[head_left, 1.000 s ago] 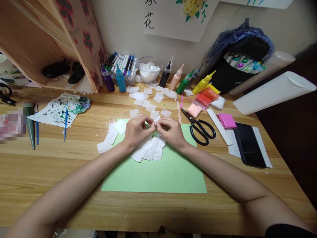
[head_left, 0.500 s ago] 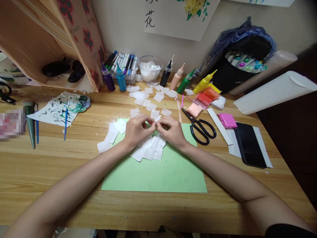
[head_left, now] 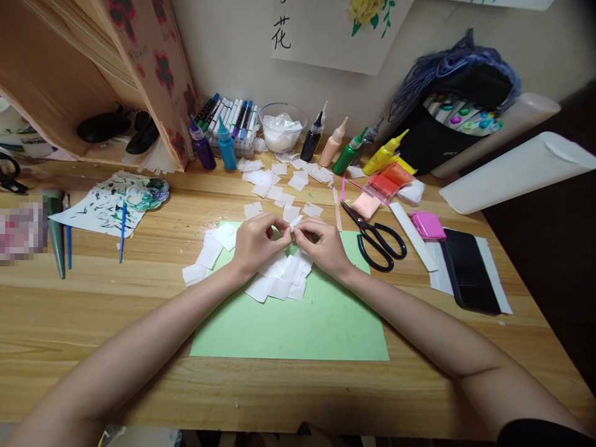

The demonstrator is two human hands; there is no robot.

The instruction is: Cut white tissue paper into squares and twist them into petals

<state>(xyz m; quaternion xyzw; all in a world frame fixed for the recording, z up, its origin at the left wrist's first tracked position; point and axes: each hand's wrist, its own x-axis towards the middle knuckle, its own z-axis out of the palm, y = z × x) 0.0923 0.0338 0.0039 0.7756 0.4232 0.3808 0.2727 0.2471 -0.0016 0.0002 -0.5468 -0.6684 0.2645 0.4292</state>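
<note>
Above a light green paper sheet point(head_left: 344, 323), my left hand point(head_left: 261, 242) and my right hand point(head_left: 323, 245) meet fingertip to fingertip. Both pinch one small piece of white paper point(head_left: 295, 221), mostly covered by the fingers. Overlapping white paper squares point(head_left: 279, 287) lie on the sheet just under my hands. More white squares point(head_left: 210, 253) rest at its upper left corner, partly over the edge. Loose white paper pieces point(head_left: 261, 180) are scattered on the wood beyond my hands.
Black-handled scissors point(head_left: 382, 239) lie right of the sheet, near a black phone point(head_left: 470, 270) and a pink packet point(head_left: 427, 226). Behind stand a glass bowl point(head_left: 282, 130), several paint bottles point(head_left: 226, 149) and markers point(head_left: 233, 118). Left are a paint-stained paper point(head_left: 100, 205) and brushes point(head_left: 123, 233).
Almost nothing differs. Both hands stay together on the small paper piece, with only a slight shift of the fingertips and of the camera view.
</note>
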